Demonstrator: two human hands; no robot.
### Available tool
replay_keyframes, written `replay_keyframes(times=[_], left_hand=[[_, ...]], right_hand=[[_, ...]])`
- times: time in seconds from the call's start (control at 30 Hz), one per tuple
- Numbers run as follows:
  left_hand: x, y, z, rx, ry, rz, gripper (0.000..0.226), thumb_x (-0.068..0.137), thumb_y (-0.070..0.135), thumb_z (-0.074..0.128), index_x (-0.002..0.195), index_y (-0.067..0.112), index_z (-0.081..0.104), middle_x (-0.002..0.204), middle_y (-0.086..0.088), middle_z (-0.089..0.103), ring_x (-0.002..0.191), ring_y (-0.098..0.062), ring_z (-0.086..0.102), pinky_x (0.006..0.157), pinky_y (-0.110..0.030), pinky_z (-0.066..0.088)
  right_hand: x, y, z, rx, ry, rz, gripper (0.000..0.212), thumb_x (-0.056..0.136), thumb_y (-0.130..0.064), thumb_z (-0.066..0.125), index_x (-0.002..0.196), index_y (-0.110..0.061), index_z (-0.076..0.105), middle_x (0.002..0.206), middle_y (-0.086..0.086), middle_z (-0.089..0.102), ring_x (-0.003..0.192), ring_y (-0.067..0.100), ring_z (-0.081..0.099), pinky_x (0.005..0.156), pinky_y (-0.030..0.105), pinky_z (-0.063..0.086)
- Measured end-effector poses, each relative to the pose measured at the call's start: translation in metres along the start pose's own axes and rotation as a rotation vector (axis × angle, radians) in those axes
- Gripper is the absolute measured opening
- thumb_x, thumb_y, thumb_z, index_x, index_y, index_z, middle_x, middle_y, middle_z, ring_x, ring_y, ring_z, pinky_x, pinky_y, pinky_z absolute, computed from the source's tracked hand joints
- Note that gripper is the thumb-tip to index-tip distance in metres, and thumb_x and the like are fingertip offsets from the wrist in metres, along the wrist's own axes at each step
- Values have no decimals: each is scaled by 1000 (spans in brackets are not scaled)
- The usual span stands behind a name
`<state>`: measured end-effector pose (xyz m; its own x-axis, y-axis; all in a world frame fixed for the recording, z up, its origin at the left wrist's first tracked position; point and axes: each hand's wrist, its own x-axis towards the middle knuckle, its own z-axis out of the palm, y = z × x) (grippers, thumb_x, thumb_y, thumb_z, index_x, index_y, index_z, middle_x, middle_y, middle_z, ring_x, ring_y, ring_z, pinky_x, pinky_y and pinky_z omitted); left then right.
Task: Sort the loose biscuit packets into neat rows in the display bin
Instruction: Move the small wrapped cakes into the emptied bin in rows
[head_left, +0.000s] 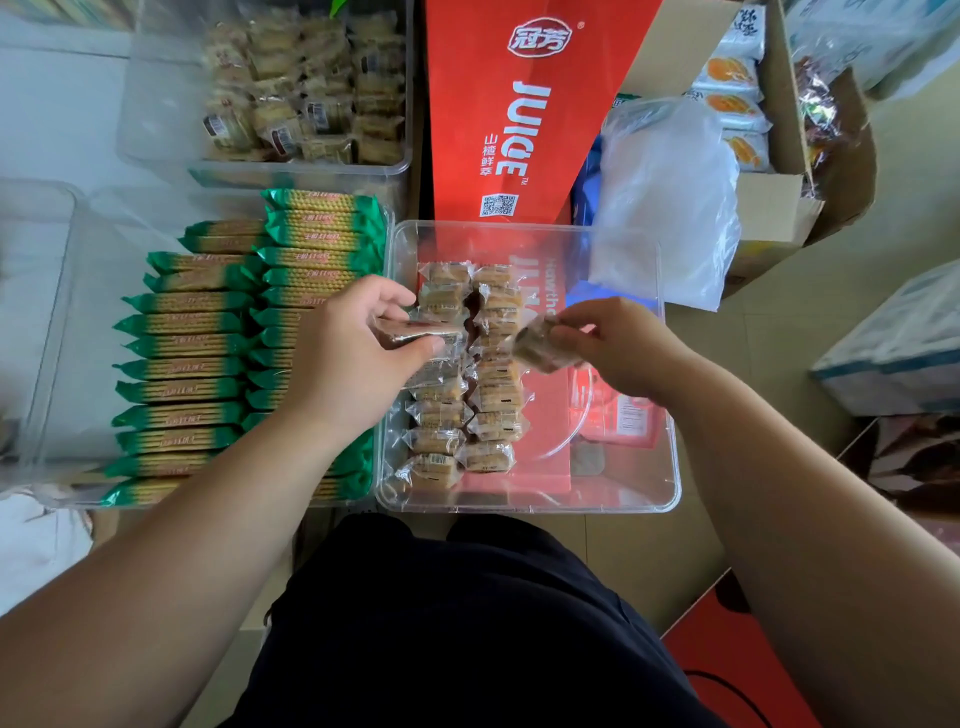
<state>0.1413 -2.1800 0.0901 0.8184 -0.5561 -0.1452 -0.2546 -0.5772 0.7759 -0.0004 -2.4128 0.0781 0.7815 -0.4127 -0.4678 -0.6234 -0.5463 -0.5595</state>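
Both hands grip small clear-wrapped biscuit packets above a clear plastic display bin (670, 431). The left hand (353, 358) has its thumb and fingers curled around the first packet (415, 335), held flat and low over the left side of the bin. The right hand (618, 348) pinches the second packet (537, 348) between thumb and fingertips, tilted, just above the middle of the bin. The two packets are near each other but not touching.

Inside the bin, two rows of the same packets run from the near wall toward the far wall. The left row (439, 415) lies against the bin's left wall, and the right row (498, 400) lies just beside it, touching. The right half of the bin holds no packets, and red printed card shows through its clear floor.

Left of the bin, touching it, a second clear tub (49, 332) holds green-ended biscuit packs (182, 369) stacked in two neat columns. Behind that, a third tub (156, 130) holds a pile of pale wrapped snacks (311, 93). A red juice carton (519, 104) lies behind the display bin. To its right sit a crumpled clear plastic bag (670, 208) and an open cardboard box (779, 208) with orange-printed packs (732, 104) inside. The person's dark trousers (467, 623) fill the lower centre.
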Motion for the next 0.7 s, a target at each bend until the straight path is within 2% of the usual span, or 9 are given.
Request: replay_keyframes(times=[0.1, 0.27, 0.33, 0.4, 0.47, 0.53, 0.6, 0.63, 0.7], left_hand=[[10, 4, -2, 1, 1, -1, 46, 71, 30, 93, 110, 27, 67, 95, 16, 67, 77, 0, 60, 67, -19, 47], [24, 6, -3, -12, -9, -12, 47, 71, 31, 92, 110, 31, 65, 92, 18, 67, 77, -7, 65, 71, -30, 56], [27, 7, -3, -32, -6, -5, 44, 73, 30, 91, 108, 33, 64, 90, 20, 66, 75, 1, 64, 68, -22, 54], [29, 9, -3, -53, 5, 18, 41, 75, 29, 89, 106, 34, 64, 90, 22, 64, 74, 9, 61, 63, -8, 46], [31, 10, -2, -66, 21, 36, 38, 78, 27, 87, 107, 33, 63, 91, 25, 63, 78, 15, 60, 65, -3, 41], [33, 10, 0, -83, 31, 31, 37, 82, 25, 84, 110, 32, 62, 93, 25, 62, 81, 16, 60, 66, -2, 41], [36, 9, 1, -74, 37, 30, 37, 85, 26, 81, 116, 29, 60, 96, 25, 61, 83, 15, 61, 67, -3, 42], [37, 9, 0, -65, 40, 32, 38, 87, 28, 80, 119, 28, 60, 97, 25, 61, 83, 13, 62, 67, -4, 43], [41, 9, 0, -61, 44, 33, 39, 88, 29, 78, 122, 29, 58, 99, 20, 63, 84, 4, 64, 71, -16, 50]], right_hand=[[28, -3, -4, -94, 120, 16, 24, 102, -26, 56, 108, -13, 75, 102, 7, 69, 92, 28, 61, 74, 34, 45], [75, -13, -17, -221, 221, 6, 27, 102, -28, 52, 100, -12, 74, 91, 6, 65, 84, 27, 58, 69, 30, 37], [86, -13, -19, -329, 215, 16, 26, 101, -29, 52, 102, -14, 73, 79, -1, 52, 82, 28, 58, 67, 29, 34], [91, -10, -16, -390, 207, 2, 23, 100, -24, 53, 109, -16, 72, 72, -6, 40, 70, 24, 53, 62, 27, 33], [94, -8, -9, -375, 246, -20, 24, 100, -18, 52, 112, -17, 72, 82, -2, 48, 68, 22, 52, 63, 27, 36], [97, -3, 0, -410, 294, -58, 23, 99, -12, 54, 107, -14, 74, 96, 7, 60, 76, 29, 62, 65, 28, 43], [98, 5, 13, -452, 309, -134, 21, 95, -4, 59, 100, -16, 75, 102, 8, 67, 75, 30, 68, 64, 31, 53], [97, 9, 19, -453, 314, -154, 20, 93, -2, 62, 98, -17, 75, 101, 7, 68, 72, 30, 68, 62, 30, 52], [96, 17, 28, -392, 344, -118, 17, 93, -2, 63, 98, -14, 74, 97, 8, 68, 72, 32, 67, 61, 27, 43]])
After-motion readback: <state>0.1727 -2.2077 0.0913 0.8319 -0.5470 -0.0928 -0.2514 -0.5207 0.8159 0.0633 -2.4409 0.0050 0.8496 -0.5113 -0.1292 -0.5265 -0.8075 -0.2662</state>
